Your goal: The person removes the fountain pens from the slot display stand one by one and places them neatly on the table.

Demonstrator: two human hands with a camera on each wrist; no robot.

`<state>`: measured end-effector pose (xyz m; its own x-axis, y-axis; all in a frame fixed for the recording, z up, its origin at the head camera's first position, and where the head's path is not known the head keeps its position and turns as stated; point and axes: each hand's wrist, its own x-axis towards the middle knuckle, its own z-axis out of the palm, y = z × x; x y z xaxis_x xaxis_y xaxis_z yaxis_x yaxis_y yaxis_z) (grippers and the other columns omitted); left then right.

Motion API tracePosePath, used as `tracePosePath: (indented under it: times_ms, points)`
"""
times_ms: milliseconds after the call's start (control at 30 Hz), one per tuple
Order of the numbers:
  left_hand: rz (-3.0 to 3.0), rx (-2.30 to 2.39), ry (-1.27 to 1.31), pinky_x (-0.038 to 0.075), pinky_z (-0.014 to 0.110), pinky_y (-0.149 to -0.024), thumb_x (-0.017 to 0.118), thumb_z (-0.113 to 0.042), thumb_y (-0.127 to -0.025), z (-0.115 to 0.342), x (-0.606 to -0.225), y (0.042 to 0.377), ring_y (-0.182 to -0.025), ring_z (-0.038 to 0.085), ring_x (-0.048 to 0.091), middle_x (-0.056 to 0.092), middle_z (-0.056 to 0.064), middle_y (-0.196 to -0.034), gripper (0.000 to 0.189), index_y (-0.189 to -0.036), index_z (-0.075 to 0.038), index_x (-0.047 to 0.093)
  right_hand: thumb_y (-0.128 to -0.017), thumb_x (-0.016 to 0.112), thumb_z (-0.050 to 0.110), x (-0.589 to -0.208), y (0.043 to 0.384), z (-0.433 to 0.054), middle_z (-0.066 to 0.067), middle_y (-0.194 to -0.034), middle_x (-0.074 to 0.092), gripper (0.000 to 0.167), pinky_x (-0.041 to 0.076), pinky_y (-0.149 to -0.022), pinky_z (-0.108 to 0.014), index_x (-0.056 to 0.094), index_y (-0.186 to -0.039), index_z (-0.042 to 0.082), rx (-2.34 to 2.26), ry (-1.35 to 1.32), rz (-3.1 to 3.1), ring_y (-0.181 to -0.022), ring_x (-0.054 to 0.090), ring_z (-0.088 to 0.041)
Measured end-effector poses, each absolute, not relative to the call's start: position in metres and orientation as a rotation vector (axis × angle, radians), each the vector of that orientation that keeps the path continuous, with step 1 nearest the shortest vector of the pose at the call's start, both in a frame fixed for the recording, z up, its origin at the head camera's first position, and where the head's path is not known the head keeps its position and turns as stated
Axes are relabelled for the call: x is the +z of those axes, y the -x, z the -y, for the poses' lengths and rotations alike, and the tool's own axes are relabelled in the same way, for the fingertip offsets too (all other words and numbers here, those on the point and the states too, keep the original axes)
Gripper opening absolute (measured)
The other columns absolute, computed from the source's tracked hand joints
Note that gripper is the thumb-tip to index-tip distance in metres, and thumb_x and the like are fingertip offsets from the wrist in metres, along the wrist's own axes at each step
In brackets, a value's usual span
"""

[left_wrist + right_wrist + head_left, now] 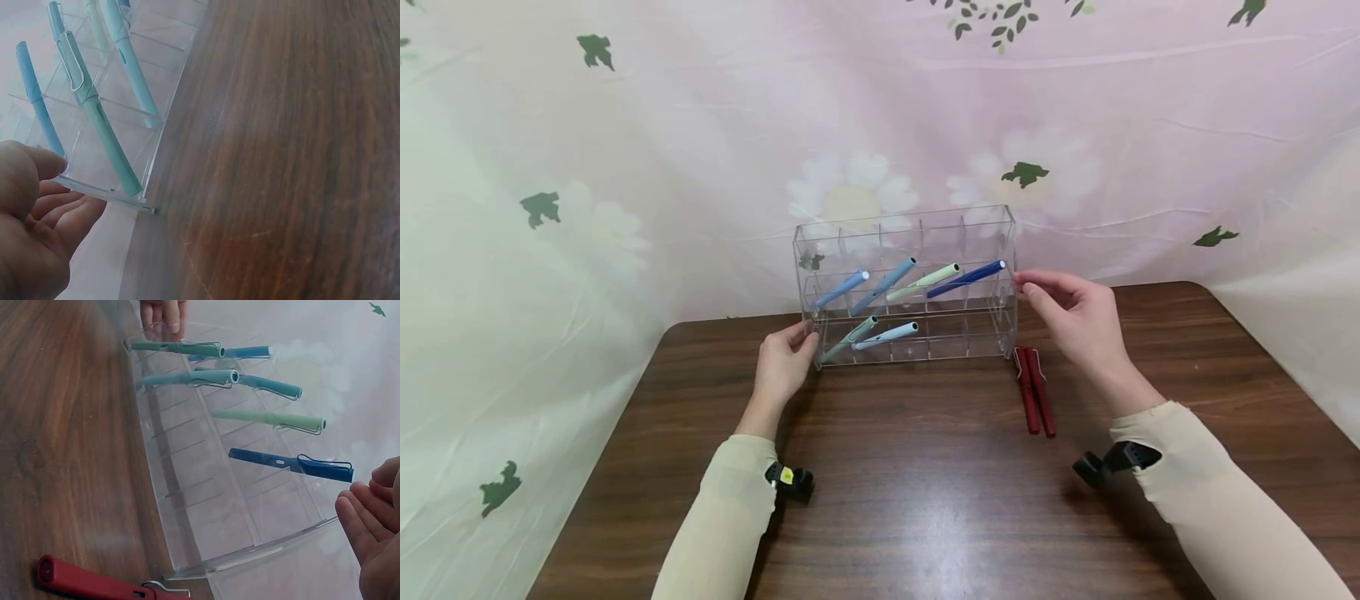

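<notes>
A clear acrylic pen rack [947, 347] stands on the table with several capped pens leaning in its compartments. Its upper tier has a light-blue pen [842, 289], a mid-blue one, a pale-green pen [923, 282] and a dark-blue pen [966, 279]. Lower down lean a green pen [103, 131] and a pale-blue pen [886, 335]. My left hand [784, 362] pinches the rack's left side wall, thumb on the inside and fingers outside. At the opposite end, my right hand [1078, 321] has its fingertips right at the rack's right edge, near the dark-blue pen's cap.
Two dark red pens [1035, 392] with wire clips lie side by side on the brown wooden table [880, 483], just right of the rack. A pale floral cloth [722, 167] hangs behind the table. Each wrist carries a small black camera.
</notes>
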<state>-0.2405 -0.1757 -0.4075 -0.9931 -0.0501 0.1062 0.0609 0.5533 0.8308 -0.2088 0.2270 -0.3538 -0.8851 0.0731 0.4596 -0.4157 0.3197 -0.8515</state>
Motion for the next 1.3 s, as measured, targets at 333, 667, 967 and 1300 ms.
tracePosePath:
  times_ms: [333,667,967,1300]
  points:
    - [2.679,-1.439,-0.015,0.057,0.051,-0.110,0.062,-0.017,-0.111,0.175,-0.408,0.241,-0.134,0.036,0.067,0.069,0.024,-0.143,0.042,-0.146,0.004,0.064,-0.104,0.071,0.007,-0.350,0.215,-0.224,0.014,-0.112,0.081,0.030,0.058,-0.089,-0.011,0.074,-0.129,-0.009,1.629,-0.309,2.145,-0.100,0.077,0.005]
    - [2.688,-1.395,0.001,0.057,0.053,-0.110,0.061,-0.018,-0.111,0.176,-0.408,0.239,-0.132,0.037,0.068,0.070,0.024,-0.140,0.041,-0.146,0.003,0.064,-0.106,0.068,0.005,-0.347,0.224,-0.217,-0.006,-0.123,0.081,0.031,0.058,-0.091,-0.011,0.072,-0.133,-0.008,1.671,-0.299,2.157,-0.103,0.075,0.008]
    - [2.692,-1.369,0.009,0.057,0.053,-0.109,0.061,-0.019,-0.111,0.176,-0.409,0.239,-0.130,0.037,0.070,0.072,0.023,-0.138,0.041,-0.146,0.003,0.065,-0.108,0.065,0.008,-0.347,0.234,-0.211,-0.032,-0.135,0.068,0.035,0.057,-0.089,-0.010,0.068,-0.140,-0.007,1.686,-0.264,2.226,-0.097,0.073,0.013]
    - [2.692,-1.370,0.015,0.057,0.053,-0.110,0.060,-0.018,-0.111,0.176,-0.410,0.239,-0.131,0.037,0.069,0.072,0.024,-0.138,0.040,-0.146,0.003,0.065,-0.108,0.067,0.011,-0.353,0.240,-0.201,-0.029,-0.138,0.069,0.038,0.059,-0.089,-0.013,0.067,-0.142,-0.006,1.793,-0.208,2.174,-0.094,0.075,0.009]
